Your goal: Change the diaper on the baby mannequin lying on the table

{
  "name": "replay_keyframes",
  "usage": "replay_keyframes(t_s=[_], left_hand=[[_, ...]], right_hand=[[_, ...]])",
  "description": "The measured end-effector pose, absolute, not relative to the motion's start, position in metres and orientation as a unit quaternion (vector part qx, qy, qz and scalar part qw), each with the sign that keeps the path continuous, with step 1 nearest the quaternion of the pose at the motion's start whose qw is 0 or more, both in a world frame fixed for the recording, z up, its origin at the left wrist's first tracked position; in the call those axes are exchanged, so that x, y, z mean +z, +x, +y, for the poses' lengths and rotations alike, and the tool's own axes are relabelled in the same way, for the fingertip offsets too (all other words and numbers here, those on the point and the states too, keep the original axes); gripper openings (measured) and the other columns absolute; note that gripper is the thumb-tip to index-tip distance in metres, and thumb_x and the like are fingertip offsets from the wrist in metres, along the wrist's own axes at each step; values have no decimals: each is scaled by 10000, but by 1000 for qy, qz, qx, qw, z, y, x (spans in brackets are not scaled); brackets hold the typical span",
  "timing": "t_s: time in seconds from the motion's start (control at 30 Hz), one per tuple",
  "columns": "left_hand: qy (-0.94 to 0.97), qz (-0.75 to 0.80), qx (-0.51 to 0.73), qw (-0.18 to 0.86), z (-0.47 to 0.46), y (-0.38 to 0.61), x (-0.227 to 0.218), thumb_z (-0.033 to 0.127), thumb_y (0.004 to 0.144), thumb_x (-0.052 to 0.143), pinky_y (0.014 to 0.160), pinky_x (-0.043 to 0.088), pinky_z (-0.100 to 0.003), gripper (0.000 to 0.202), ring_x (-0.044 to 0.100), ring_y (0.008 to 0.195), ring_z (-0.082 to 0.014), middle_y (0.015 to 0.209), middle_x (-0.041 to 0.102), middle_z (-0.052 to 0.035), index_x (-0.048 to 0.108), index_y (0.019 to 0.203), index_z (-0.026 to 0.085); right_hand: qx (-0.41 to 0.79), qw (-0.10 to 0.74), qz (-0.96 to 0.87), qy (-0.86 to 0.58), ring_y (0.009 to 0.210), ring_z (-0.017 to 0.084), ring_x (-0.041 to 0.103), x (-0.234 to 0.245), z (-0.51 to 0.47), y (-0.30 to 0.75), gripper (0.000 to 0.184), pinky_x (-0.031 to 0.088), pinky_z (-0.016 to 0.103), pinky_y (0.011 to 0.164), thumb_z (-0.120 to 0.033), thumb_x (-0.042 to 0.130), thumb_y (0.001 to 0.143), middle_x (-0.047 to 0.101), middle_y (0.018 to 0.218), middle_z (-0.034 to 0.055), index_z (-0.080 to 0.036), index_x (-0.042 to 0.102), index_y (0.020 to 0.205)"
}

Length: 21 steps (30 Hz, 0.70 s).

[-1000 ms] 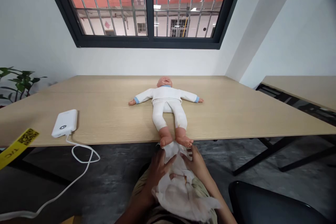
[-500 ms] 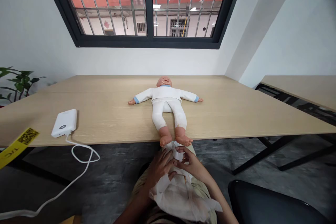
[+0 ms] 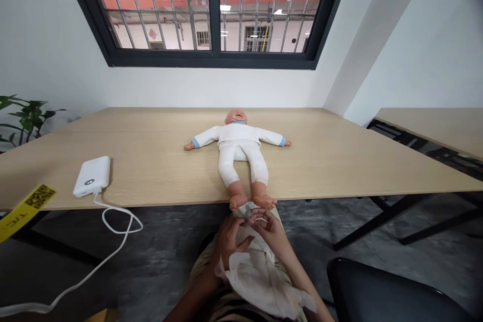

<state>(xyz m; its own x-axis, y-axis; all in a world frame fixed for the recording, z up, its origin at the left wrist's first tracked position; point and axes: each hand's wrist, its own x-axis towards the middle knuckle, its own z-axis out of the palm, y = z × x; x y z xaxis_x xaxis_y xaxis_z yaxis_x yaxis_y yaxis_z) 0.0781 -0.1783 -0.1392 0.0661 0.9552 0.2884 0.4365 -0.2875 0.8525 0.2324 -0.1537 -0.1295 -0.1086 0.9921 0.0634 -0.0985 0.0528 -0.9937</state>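
A thin, crumpled white diaper point(image 3: 260, 276) with a small yellowish stain lies spread across my lap, its far end just under the table edge. My left hand point(image 3: 228, 239) curls its fingers over the far left part, its thumb pointing right over the fabric. From the other side, my right hand point(image 3: 269, 229) pinches the far end with bent fingertips, close to the left fingertips. What exactly lies between the fingertips is partly hidden. A baby doll point(image 3: 239, 136) in a white suit with blue cuffs lies face up on the table, its feet hanging over the front edge above my hands.
The wooden table point(image 3: 151, 171) spans the view beneath a barred window. On its left lies a white power bank point(image 3: 92, 176) with a white cable point(image 3: 132, 226) running down. A yellow label point(image 3: 28, 211) hangs at far left. A black chair point(image 3: 385, 292) stands at lower right.
My left hand has turned and drawn back left, its thumb now apart from the fingers. My right hand has moved slightly up and left, and the white tab between the hands is now mostly covered.
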Motion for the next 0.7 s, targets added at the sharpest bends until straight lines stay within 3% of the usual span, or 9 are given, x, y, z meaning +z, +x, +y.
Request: replay_keyframes(t_s=[0.13, 0.23, 0.43, 0.6, 0.7], left_hand=[[595, 537, 491, 342, -177, 83, -138, 381, 787, 613, 801, 495, -375, 226, 623, 837, -236, 897, 677, -71, 635, 922, 201], [523, 521, 521, 429, -174, 83, -139, 430, 786, 612, 802, 501, -366, 261, 641, 839, -246, 874, 695, -66, 630, 904, 197], [332, 461, 550, 612, -162, 74, -154, 496, 613, 778, 789, 529, -357, 389, 670, 816, -225, 852, 705, -45, 626, 825, 208], [262, 398, 539, 694, -152, 64, -166, 399, 572, 844, 641, 505, -273, 388, 628, 635, -143, 712, 685, -9, 663, 830, 174], [262, 404, 539, 691, -150, 59, -167, 386, 581, 855, 644, 490, -243, 414, 623, 651, -122, 777, 702, -8, 664, 867, 156]], right_hand=[[575, 498, -511, -401, 847, 240, 682, -123, -157, 229, 534, 566, 406, 794, -676, 611, 792, 682, 922, 106, -192, 600, 1018], [544, 500, -536, -409, 866, 252, 685, -129, -156, 229, 550, 557, 429, 833, -689, 617, 778, 692, 916, 115, -199, 589, 1026], [446, 444, -636, -446, 1014, 257, 643, -148, -160, 225, 345, 520, 436, 885, -446, 657, 816, 662, 1118, 114, -210, 601, 1061], [409, 442, -655, -458, 810, 221, 647, -161, -153, 217, 268, 531, 381, 744, -395, 589, 838, 672, 1012, 87, -211, 584, 1032], [396, 444, -660, -459, 787, 223, 634, -160, -147, 216, 241, 509, 360, 705, -373, 612, 828, 672, 929, 71, -216, 583, 1009]])
